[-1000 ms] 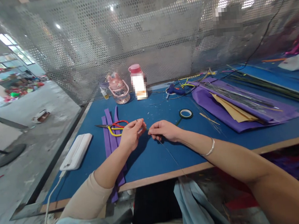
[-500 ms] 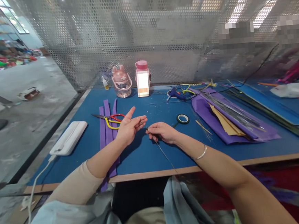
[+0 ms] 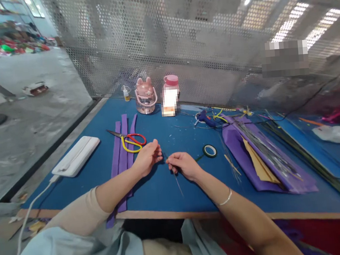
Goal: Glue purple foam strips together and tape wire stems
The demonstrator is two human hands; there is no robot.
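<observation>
My right hand [image 3: 182, 165] pinches a thin wire [image 3: 178, 184] between thumb and fingers. The wire's lower part slants down over the blue tabletop. My left hand [image 3: 149, 157] is just to the left, fingers curled inward close to the wire's upper end. What lies inside those curled fingers is hidden. A roll of dark green tape [image 3: 210, 150] rests right of my right hand, its loose tail pointing toward that hand. Behind my left hand, scissors [image 3: 131, 141] with one red and one yellow handle lie across several purple strips [image 3: 122, 158].
A white power bank [image 3: 75, 156] with a cable lies at the left. Two pink-topped bottles [image 3: 145, 96] and a small glue bottle [image 3: 126, 93] stand at the back. On the right are a blue glue gun [image 3: 206, 118], purple sheets [image 3: 249, 168] with wires, and long green stems [image 3: 317, 163].
My left hand's outstretched fingers have curled in, and the hand is lower in view. My right hand keeps its pinch on the wire, whose visible lower part looks shorter. The head view has shifted.
</observation>
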